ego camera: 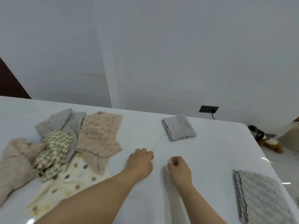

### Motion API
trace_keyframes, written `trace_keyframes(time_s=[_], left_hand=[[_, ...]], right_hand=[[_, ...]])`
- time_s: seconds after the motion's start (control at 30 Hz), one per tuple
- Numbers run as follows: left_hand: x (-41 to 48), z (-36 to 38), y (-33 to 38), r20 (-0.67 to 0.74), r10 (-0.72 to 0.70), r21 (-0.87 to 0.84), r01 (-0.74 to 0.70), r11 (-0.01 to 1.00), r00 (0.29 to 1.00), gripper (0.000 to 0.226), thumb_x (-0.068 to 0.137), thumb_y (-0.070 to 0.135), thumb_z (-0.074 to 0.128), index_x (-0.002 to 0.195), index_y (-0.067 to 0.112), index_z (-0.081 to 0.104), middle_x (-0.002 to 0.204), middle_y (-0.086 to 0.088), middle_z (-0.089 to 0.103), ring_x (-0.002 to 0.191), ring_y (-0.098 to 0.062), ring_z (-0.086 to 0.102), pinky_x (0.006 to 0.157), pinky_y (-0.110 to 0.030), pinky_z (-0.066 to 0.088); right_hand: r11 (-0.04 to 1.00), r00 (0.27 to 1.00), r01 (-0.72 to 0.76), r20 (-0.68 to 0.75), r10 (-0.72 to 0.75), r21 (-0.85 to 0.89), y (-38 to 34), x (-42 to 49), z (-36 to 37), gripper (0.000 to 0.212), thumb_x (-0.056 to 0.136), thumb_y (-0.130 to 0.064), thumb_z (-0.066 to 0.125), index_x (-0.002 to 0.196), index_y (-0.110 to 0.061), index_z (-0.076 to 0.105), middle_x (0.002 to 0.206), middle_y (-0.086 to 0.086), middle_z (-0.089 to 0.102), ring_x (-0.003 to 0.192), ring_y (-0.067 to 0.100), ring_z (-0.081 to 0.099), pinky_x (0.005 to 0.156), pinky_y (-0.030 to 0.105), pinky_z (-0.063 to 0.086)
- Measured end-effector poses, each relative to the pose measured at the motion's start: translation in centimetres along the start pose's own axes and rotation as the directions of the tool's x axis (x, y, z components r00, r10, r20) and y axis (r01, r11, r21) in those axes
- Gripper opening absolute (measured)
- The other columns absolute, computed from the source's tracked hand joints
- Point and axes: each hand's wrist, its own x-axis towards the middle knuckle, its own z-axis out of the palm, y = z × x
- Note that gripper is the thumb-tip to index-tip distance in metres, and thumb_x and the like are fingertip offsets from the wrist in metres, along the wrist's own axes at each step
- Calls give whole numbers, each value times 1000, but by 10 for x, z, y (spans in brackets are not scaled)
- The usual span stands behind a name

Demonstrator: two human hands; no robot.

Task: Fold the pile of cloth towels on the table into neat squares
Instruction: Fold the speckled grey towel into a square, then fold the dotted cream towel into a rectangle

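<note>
While both hands sit curled at the middle of the table (215,152), neither grips a thing: left hand (140,162) fisted, right hand (178,167) with fingers tucked to the thumb. Unfolded pile (97,135) sprawls at nine o'clock. Spotted square (178,127) at one o'clock, grey square (262,196) at four, well apart.

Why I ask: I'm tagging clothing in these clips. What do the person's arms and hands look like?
The left hand and right hand are bare: no gloves, rings or bracelets show. The forearms are also uncovered down to the frame's lower edge, with no sleeve, watch or strap in view. No markings or cables appear on them.
</note>
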Motion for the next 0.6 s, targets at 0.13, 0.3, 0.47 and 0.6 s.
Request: trace_keyframes(time_s=[0.13,0.3,0.47,0.6], left_hand=[[-58,13,-36,-19,58,124,-55,991,998,33,92,13,38,124,16,47,124,-6,47,115,-26,41,86,-33,34],[-132,29,-97,-155,264,173,-236,956,952,21,52,23,70,69,32,63,71,12,57,71,-9,51,60,-18,31],[-179,47,-173,-373,262,250,-176,952,890,43,55,16,53,95,31,57,106,3,58,96,-19,53,83,-33,37],[-199,35,-218,-226,76,118,-51,992,971,61,20,24,90,77,35,72,79,11,70,65,-9,68,48,-21,51]], right_hand=[[919,988,144,109,-111,-366,1,-57,37,33,88,-17,42,118,-19,56,123,0,54,116,20,45,93,28,39],[794,964,266,144,-223,-547,-8,-122,85,32,91,-25,39,121,-26,50,132,-8,41,121,17,37,91,25,33],[766,955,295,155,-252,-571,-23,-164,134,32,90,-26,41,120,-25,50,134,-7,39,122,18,36,87,26,32],[779,957,288,150,-247,-557,-35,-189,168,32,89,-25,43,120,-25,51,133,-6,40,122,18,37,79,24,28]])
